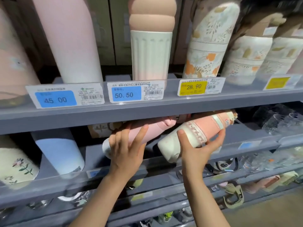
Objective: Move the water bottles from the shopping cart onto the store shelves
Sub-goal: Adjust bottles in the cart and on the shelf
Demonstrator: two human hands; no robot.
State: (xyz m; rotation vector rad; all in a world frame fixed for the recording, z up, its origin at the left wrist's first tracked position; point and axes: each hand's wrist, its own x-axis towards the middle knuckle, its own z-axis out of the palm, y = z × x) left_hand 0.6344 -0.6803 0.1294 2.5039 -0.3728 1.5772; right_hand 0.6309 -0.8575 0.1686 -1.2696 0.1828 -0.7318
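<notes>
Two pink-and-white water bottles lie tilted in the second shelf row, tops pointing in under the upper shelf. My left hand [127,151] lies over the plain pink bottle [152,130] near its white base, fingers spread along its side. My right hand [196,148] grips the other bottle [198,130], which has a patterned band and a white strap; my thumb is on top and my fingers curl under it. The shopping cart is out of view.
The grey upper shelf [147,110] carries price tags 45.00, 50.50 and 28.90 and standing flasks. A blue-and-white bottle [60,154] stands left of my hands, a floral one at far left. Clear glasses [278,120] sit to the right. Lower shelves hold more goods.
</notes>
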